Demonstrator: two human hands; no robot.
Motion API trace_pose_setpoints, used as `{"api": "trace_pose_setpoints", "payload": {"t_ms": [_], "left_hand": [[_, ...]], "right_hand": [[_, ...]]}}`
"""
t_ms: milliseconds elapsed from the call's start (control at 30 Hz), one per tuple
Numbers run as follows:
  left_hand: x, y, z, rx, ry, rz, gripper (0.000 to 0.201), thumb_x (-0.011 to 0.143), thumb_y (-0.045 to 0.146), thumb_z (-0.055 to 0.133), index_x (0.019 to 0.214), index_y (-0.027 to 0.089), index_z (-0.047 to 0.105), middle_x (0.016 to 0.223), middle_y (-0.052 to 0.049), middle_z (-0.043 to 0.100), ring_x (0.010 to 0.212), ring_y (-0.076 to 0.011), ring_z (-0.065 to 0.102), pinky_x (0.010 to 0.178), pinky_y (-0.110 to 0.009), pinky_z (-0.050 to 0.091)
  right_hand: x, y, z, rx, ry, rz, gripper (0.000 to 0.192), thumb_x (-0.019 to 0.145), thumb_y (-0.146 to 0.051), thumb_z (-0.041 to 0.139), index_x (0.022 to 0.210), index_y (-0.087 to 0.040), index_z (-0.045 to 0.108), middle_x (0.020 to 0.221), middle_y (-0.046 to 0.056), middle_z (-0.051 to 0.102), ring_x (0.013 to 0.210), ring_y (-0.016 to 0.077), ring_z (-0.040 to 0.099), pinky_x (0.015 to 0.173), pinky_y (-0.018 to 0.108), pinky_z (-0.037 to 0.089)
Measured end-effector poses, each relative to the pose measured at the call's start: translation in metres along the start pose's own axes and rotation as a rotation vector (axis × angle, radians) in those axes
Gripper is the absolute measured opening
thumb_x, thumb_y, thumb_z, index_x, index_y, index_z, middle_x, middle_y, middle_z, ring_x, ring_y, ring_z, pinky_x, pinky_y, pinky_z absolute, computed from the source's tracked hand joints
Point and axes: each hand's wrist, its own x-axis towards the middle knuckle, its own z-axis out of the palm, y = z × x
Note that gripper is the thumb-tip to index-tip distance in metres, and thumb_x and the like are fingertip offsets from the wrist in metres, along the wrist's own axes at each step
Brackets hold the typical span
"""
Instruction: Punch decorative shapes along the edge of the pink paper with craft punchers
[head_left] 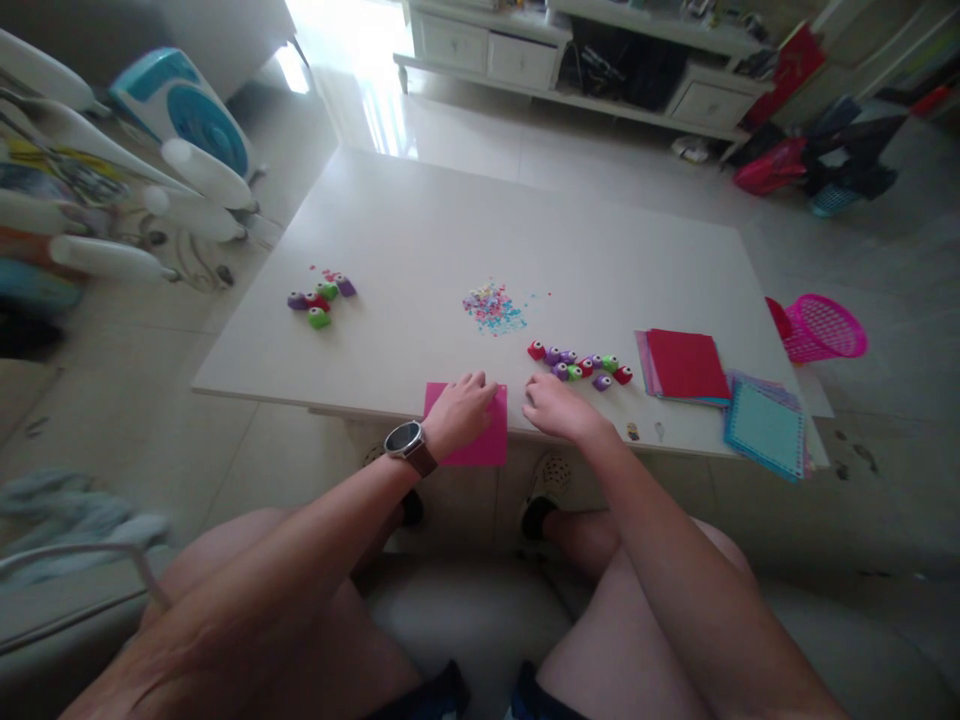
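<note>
A bright pink sheet of paper (484,445) lies at the table's front edge and sticks out over it. My left hand (461,412), with a watch on the wrist, rests on this sheet, its fingers reaching forward over the paper. Just right of the sheet, my right hand (553,405) is closed, fingers curled down near the tabletop. Whatever it may hold is hidden. Beyond it sits a cluster of small craft punches (586,368) in red, purple and green with white round tops. A heap of multicoloured paper confetti (495,308) lies farther back.
More small punches (319,318) and red bits lie on the table's left. On the right are a red-topped paper stack (686,362) and light-blue sheets with punched edges (765,425). A pink basket (829,328) stands past the table's right edge.
</note>
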Motion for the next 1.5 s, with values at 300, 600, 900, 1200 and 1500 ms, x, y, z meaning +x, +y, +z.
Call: {"api": "trace_pose_setpoints", "payload": {"t_ms": [300,600,900,1200,1500], "left_hand": [[-0.001,-0.001,-0.001,-0.010,0.018,0.013,0.028,0.094,0.011,0.055,0.117,0.015,0.071,0.124,-0.017,0.067,0.115,-0.0302,0.062,0.101,-0.042,0.057],[0.009,-0.024,-0.011,-0.146,0.084,-0.048,0.047,0.096,0.021,0.059,0.143,0.014,0.063,0.146,-0.018,0.062,0.135,-0.0312,0.058,0.119,-0.046,0.050],[-0.006,-0.168,-0.066,-0.178,0.394,-0.783,0.082,0.092,0.034,0.063,0.166,0.005,0.038,0.179,-0.028,0.030,0.170,-0.0427,0.022,0.137,-0.061,0.025],[-0.029,-0.199,-0.057,-0.144,0.284,-0.863,0.072,0.081,0.022,0.069,0.151,0.012,0.058,0.158,-0.025,0.051,0.145,-0.0440,0.053,0.122,-0.057,0.048],[-0.003,-0.142,-0.056,-0.383,0.324,-0.616,0.028,0.090,0.022,0.066,0.117,0.018,0.072,0.102,-0.009,0.073,0.097,-0.0240,0.070,0.093,-0.037,0.058]], "right_hand": [[0.002,0.002,-0.002,0.007,-0.006,0.016,0.033,0.105,-0.023,0.054,0.118,-0.009,0.080,0.137,0.022,0.072,0.127,0.0282,0.067,0.110,0.031,0.048],[0.000,0.016,-0.003,-0.041,0.045,0.149,0.036,0.104,-0.024,0.054,0.121,-0.005,0.079,0.132,0.027,0.073,0.123,0.0335,0.071,0.107,0.038,0.051],[-0.005,-0.003,-0.001,0.040,0.108,-0.025,0.036,0.106,-0.028,0.056,0.132,-0.014,0.077,0.139,0.017,0.073,0.133,0.0300,0.063,0.115,0.039,0.047],[-0.004,-0.026,0.002,0.072,0.066,-0.126,0.030,0.105,-0.027,0.059,0.125,-0.015,0.077,0.130,0.015,0.076,0.129,0.0294,0.065,0.112,0.038,0.047],[-0.008,-0.022,-0.005,0.110,0.113,-0.123,0.029,0.106,-0.027,0.059,0.128,-0.018,0.075,0.130,0.014,0.076,0.127,0.0284,0.067,0.109,0.037,0.049]]}}
